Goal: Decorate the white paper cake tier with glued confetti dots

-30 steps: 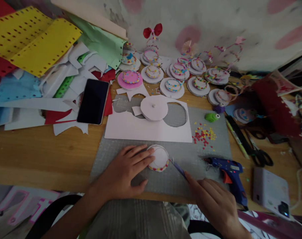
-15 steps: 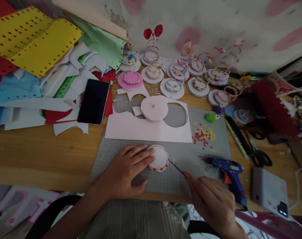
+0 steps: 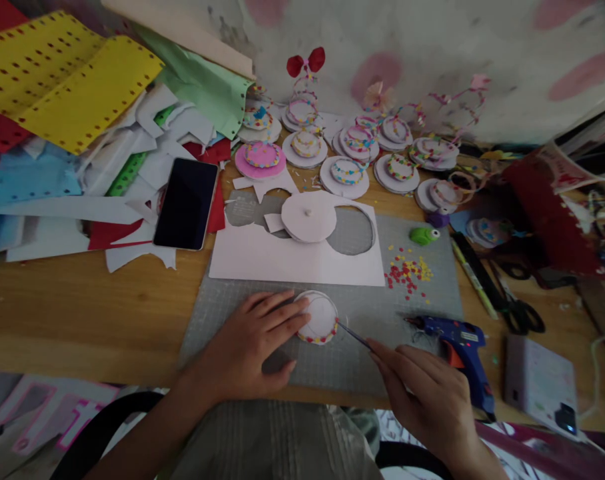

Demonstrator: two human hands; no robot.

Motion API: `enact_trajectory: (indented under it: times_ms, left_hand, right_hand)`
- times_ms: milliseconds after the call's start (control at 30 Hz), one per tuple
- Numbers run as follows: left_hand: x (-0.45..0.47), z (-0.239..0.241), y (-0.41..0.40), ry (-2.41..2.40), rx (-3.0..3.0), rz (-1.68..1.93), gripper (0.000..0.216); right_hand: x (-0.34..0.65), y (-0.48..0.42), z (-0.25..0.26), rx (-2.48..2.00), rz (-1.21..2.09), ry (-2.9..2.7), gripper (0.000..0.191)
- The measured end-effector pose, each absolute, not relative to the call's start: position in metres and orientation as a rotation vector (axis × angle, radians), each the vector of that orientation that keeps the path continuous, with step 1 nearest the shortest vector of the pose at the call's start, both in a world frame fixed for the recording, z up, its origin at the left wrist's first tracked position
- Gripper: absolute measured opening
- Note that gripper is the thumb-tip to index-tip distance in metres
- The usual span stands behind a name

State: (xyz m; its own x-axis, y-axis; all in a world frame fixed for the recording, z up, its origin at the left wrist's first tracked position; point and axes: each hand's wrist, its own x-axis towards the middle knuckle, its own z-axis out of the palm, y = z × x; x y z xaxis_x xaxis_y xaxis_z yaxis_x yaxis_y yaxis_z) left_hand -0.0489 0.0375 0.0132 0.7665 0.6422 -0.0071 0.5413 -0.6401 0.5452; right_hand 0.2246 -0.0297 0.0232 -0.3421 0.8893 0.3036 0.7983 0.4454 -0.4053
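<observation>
My left hand (image 3: 255, 347) lies with spread fingers on the left side of a small white paper disc (image 3: 320, 317), the fingertips resting on it. Red and yellow dots line the disc's lower and right edge, and a thin loop stands around its rim. Pinched in my right hand (image 3: 425, 397) is a thin, dark, pointed tool (image 3: 353, 334); whether it is tweezers or a single stick is unclear. Its tip meets the disc's right edge. Small red and yellow confetti pieces (image 3: 407, 275) lie scattered on the grey cutting mat (image 3: 362, 370) to the upper right.
Beyond the disc lies a cut white sheet (image 3: 292, 260) with a round white piece (image 3: 310, 217) on it. A blue glue gun (image 3: 457, 340), scissors (image 3: 522, 313) and a power bank (image 3: 540, 383) sit right. A phone (image 3: 186, 203) and paper scraps lie left; decorated discs (image 3: 345, 175) line the back.
The tool has shifted slightly, its tip still at the disc's right edge, and my right hand has turned a little. My left hand and the disc look unmoved.
</observation>
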Motion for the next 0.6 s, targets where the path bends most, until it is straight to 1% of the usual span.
enact_trajectory:
  times_ms: [100, 233, 367, 467, 600]
  left_hand:
    - [-0.049, 0.014, 0.038, 0.888, 2.433, 0.252, 0.063]
    - [-0.048, 0.014, 0.038, 0.886, 2.435, 0.256, 0.065]
    - [-0.048, 0.013, 0.038, 0.888, 2.427, 0.264, 0.066]
    - [-0.048, 0.013, 0.038, 0.889, 2.433, 0.256, 0.066]
    - [-0.048, 0.013, 0.038, 0.895, 2.422, 0.281, 0.065]
  right_hand:
    - [0.226, -0.026, 0.025, -1.456, 0.357, -2.157, 0.016]
    - [0.231, -0.021, 0.026, -1.555, 0.583, -2.05, 0.014]
    - [0.236, -0.018, 0.027, -1.646, 0.727, -1.988, 0.015]
    - [0.238, -0.017, 0.027, -1.641, 0.737, -1.988, 0.015]
    - [0.238, -0.023, 0.029, -1.625, 0.636, -2.006, 0.015]
